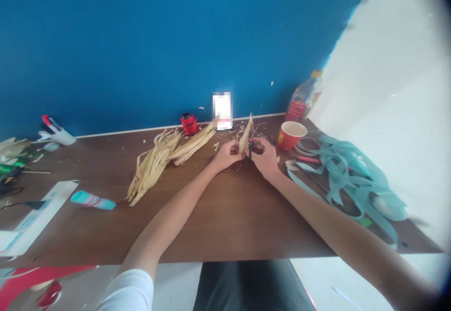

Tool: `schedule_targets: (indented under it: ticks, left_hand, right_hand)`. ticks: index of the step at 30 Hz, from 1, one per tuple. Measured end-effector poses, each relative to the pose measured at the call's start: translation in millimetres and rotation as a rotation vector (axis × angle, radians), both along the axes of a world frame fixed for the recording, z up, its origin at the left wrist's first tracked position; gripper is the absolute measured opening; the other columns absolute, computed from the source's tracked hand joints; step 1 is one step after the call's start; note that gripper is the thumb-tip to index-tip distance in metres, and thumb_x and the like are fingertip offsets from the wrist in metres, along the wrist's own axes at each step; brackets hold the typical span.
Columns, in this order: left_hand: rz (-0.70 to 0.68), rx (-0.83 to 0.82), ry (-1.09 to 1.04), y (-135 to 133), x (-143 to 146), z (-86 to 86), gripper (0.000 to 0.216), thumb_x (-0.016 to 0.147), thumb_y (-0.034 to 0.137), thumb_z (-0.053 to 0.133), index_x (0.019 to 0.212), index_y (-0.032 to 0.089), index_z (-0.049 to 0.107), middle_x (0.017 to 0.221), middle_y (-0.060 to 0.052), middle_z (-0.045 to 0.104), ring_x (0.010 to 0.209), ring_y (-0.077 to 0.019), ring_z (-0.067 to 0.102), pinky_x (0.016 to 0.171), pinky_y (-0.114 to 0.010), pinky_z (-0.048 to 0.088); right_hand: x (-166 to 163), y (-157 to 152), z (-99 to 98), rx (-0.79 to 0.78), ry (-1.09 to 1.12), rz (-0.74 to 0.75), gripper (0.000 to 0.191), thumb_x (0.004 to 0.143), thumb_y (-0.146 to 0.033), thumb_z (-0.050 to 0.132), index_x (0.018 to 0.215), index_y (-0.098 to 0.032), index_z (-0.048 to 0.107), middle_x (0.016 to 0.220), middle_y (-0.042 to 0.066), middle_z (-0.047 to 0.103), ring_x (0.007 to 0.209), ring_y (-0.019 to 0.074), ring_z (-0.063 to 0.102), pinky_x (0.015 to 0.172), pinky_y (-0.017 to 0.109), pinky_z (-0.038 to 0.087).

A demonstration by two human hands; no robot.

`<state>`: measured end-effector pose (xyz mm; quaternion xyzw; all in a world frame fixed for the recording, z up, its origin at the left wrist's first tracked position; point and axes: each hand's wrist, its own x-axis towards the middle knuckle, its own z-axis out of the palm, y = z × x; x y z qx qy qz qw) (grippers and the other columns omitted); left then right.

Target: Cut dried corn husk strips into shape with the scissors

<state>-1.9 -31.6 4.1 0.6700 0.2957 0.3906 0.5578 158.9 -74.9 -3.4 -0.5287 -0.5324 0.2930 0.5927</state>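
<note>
My left hand [228,153] is closed around the lower end of a pale dried husk strip [245,135], which stands upright over the brown table [218,226]. My right hand [265,157] is closed on a pair of dark scissors [251,148], its blades touching the strip just right of my left fingers. A pile of dried husk strips [165,158] lies to the left of my hands. Small husk scraps [243,128] are scattered behind them.
A red paper cup [289,135] and a plastic bottle [302,97] stand to the right. Curled teal paper strips [352,174] fill the right end. A red tape roll [189,123], a teal tube [92,200], a white box [38,217] and a blue wall [158,43] are also there.
</note>
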Motion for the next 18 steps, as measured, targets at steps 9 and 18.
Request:
schedule_targets:
  ticks: [9,18]
  left_hand:
    - [0.061,0.055,-0.006,5,2,-9.3,0.03,0.076,0.041,0.074,0.078,0.018,0.054,0.071,-0.001,0.063,0.061,-0.0117,0.059,0.06,-0.024,0.046]
    - [0.064,0.015,-0.059,11,2,-17.4,0.035,0.076,0.039,0.076,0.082,0.018,0.048,0.075,0.0,0.066,0.069,-0.0133,0.066,0.067,-0.026,0.049]
  right_hand:
    - [0,-1,1.0,0.019,0.036,-0.059,0.042,0.069,-0.031,0.07,0.108,-0.016,0.066,0.089,0.009,0.074,0.079,0.0229,0.069,0.073,0.035,0.055]
    - [-2,-2,1.8,0.047,-0.04,-0.119,0.04,0.069,-0.03,0.07,0.106,-0.015,0.068,0.085,0.008,0.074,0.075,0.0221,0.068,0.071,0.035,0.054]
